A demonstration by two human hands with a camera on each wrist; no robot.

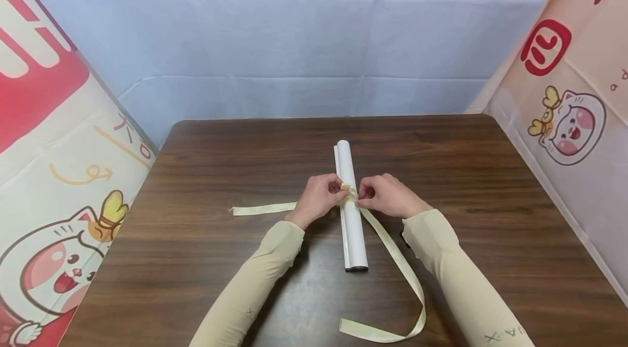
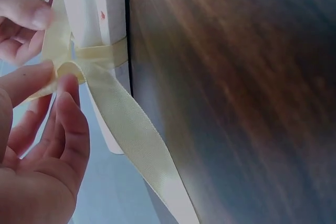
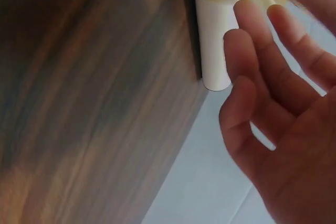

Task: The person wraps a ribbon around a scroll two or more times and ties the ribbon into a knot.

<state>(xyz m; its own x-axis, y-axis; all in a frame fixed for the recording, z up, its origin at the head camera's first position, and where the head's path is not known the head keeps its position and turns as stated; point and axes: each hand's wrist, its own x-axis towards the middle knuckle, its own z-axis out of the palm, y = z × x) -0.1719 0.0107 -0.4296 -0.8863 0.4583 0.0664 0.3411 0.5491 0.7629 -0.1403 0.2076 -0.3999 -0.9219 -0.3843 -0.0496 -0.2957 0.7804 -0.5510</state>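
Note:
A white paper roll (image 1: 356, 241) lies lengthwise on the table, with a pale yellow ribbon (image 1: 401, 265) wrapped around its middle. At the wrap, my left hand (image 1: 316, 198) pinches a small loop of ribbon between thumb and fingers. My right hand (image 1: 391, 195) pinches the ribbon just across the roll; in the left wrist view its thumb lies on the band. One ribbon tail stretches out left, while the longer one curves toward the near edge. Seen from the right wrist, the right hand's other fingers (image 3: 244, 59) are bent beside the roll. How the knot runs is partly hidden by fingers.
The dark brown wooden table (image 1: 221, 162) carries the roll and ribbon. A pale blue cloth backdrop (image 1: 304, 36) hangs behind it. Printed panels with cartoon figures stand at the left (image 1: 29, 172) and right (image 1: 549, 80).

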